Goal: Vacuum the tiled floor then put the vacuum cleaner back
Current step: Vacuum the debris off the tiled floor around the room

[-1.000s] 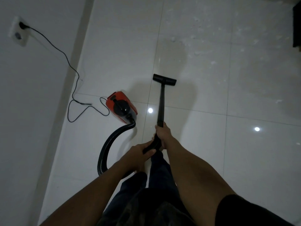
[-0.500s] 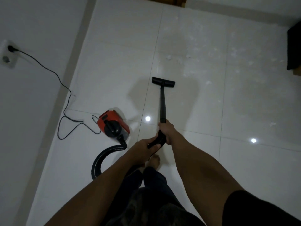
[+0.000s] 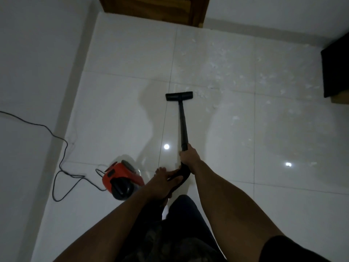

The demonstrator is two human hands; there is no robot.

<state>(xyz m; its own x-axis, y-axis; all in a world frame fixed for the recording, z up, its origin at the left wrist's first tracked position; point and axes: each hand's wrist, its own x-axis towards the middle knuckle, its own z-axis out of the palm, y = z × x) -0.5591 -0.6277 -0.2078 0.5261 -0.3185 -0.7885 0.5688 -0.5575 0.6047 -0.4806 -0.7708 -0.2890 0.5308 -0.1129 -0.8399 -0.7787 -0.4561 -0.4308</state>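
Note:
A red and black vacuum cleaner (image 3: pixel 121 179) sits on the white tiled floor (image 3: pixel 122 114) to my lower left. Its black wand (image 3: pixel 182 125) runs forward to the flat black floor nozzle (image 3: pixel 179 96), which rests on the tiles beside scattered white debris (image 3: pixel 222 72). My right hand (image 3: pixel 188 155) grips the wand's lower end. My left hand (image 3: pixel 163 181) holds the curved black handle just behind it. The hose is mostly hidden under my left arm.
A black power cord (image 3: pixel 60 167) loops over the floor from the left wall (image 3: pixel 28 72) to the vacuum. A brown wooden door (image 3: pixel 154 8) stands at the far end. A dark piece of furniture (image 3: pixel 336 70) is at the right edge. My legs are below.
I have stepped forward: the vacuum body now lies further back at my lower left, the nozzle has reached the edge of the debris, and the door has come into view.

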